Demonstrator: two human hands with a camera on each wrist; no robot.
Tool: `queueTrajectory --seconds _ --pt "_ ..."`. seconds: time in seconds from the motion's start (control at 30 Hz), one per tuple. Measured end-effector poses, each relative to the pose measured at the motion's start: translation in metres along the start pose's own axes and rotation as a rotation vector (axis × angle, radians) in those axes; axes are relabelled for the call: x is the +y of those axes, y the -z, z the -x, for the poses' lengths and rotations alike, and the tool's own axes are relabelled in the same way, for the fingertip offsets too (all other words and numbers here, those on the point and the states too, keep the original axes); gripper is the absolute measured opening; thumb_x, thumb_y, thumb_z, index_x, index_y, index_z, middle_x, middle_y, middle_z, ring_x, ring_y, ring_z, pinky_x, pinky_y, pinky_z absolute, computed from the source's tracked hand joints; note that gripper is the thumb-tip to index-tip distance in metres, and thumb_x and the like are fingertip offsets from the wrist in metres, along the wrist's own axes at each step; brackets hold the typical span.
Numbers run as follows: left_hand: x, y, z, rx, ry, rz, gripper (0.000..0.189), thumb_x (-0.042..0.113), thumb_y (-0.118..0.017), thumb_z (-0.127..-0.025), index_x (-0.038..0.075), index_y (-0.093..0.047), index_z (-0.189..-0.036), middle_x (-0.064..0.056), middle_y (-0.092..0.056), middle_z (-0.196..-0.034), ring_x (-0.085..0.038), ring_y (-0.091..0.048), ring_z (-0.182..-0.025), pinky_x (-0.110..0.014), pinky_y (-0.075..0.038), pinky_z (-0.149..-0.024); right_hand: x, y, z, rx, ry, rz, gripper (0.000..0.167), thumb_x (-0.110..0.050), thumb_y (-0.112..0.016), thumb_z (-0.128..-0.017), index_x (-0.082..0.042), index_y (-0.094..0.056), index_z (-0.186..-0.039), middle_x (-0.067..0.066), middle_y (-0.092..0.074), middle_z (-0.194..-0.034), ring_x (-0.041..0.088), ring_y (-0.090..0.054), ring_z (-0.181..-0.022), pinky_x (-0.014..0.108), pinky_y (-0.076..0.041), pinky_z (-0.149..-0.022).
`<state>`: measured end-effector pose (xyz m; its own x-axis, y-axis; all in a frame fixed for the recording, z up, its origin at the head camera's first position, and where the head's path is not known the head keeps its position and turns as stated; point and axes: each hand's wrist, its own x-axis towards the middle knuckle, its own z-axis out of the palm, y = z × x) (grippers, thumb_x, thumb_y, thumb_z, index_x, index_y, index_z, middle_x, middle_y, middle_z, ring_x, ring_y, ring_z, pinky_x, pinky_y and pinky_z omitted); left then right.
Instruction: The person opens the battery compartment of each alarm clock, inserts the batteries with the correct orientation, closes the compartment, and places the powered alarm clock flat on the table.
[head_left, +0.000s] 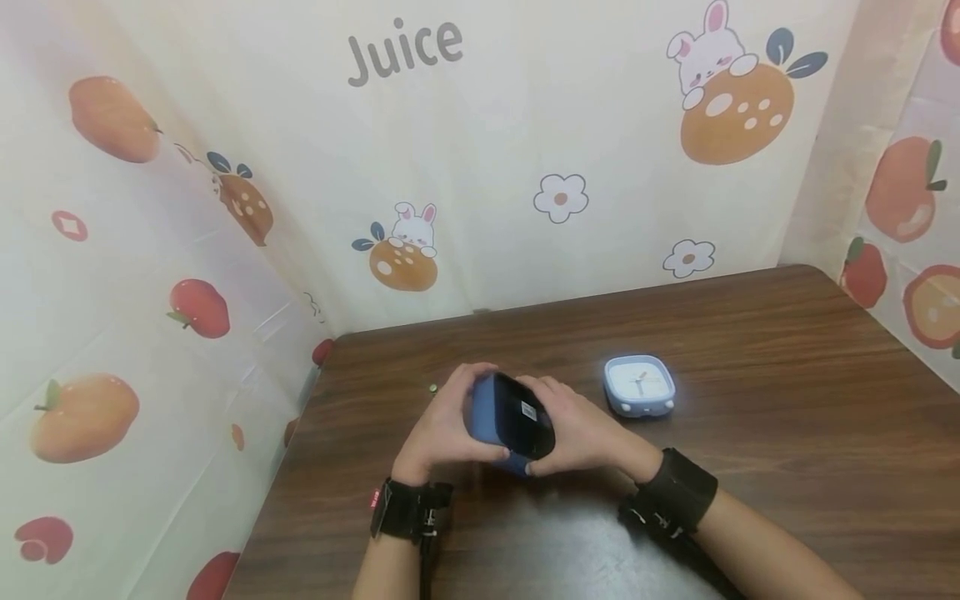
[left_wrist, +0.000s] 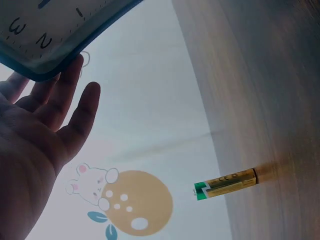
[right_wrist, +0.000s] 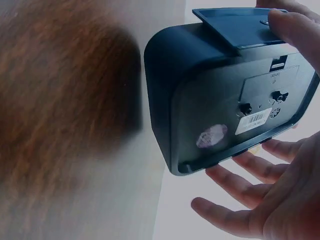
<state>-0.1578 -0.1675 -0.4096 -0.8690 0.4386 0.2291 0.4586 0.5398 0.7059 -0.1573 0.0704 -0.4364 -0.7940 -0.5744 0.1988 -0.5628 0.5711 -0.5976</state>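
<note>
Both hands hold a dark blue alarm clock above the table, its black back turned toward me. My left hand grips the clock's left side. On the other side, my right hand grips it with the fingers over the far edge. In the right wrist view, the thumb presses a blue flap that sticks out from the case. The back carries small knobs and a barcode label. Part of the white dial shows in the left wrist view. A green-and-gold battery stands upright behind the left hand.
A light-blue clock lies face up on the brown wooden table, right of my right hand. Fruit-and-rabbit printed sheets enclose the table's back and sides. Black straps circle both wrists.
</note>
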Motion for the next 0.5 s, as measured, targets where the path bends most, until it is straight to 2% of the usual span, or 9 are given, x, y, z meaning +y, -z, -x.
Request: queueTrajectory --seconds 0.27,0.5 --pt "0.0038 -0.0034 0.0000 0.045 -0.026 -0.010 0.098 0.050 -0.087 -0.057 0.032 -0.037 -0.140 0.019 -0.045 -0.135 -0.007 -0.048 -0.117 -0.039 -0.050 -0.092 -0.0014 0.0027 0.0010 -0.004 0.014 0.024 0.114 -0.060 -0.082 -0.061 -0.020 -0.025 -0.151 0.003 -0.041 -0.148 0.023 -0.046 -0.128 0.051 -0.045 -0.100" --pt "0.0064 -0.0064 -0.0011 0.050 -0.069 -0.045 0.102 0.053 -0.087 -0.057 0.032 -0.035 -0.142 0.012 -0.046 -0.138 -0.012 -0.049 -0.120 -0.042 -0.050 -0.094 -0.0027 0.0081 0.0019 0.023 0.043 0.001 0.113 -0.063 -0.079 -0.062 -0.024 -0.023 -0.152 0.003 -0.042 -0.147 0.024 -0.045 -0.128 0.053 -0.043 -0.100"
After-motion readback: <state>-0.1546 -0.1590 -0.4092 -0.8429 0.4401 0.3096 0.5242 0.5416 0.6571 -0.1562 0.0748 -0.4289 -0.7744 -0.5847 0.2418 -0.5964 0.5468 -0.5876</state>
